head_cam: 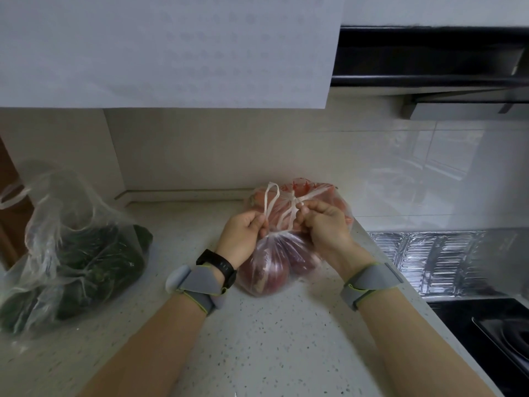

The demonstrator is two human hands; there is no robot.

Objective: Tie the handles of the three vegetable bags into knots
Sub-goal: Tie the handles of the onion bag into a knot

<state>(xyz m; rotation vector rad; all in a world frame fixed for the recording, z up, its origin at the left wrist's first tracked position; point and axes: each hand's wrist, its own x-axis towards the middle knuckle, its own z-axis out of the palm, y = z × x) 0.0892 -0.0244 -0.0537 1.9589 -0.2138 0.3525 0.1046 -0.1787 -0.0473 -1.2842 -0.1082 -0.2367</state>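
The left forearm [148,348] and right forearm [415,348] fill the lower part of the frame, bare up to the wrists. Below the left hand [243,236], left of centre, the wrist wears a black watch-like band [219,266] with a flat dark face and a few tiny light marks on it. Just beneath it in the frame lies a wider grey fabric strap [200,285] edged with a thin yellow-green line, and a pale rounded pod [176,277] bulges from its outer side. Below the right hand [326,229], right of centre, the wrist carries a matching grey strap [370,280] with the same yellow-green trim and a flat grey panel across its top.
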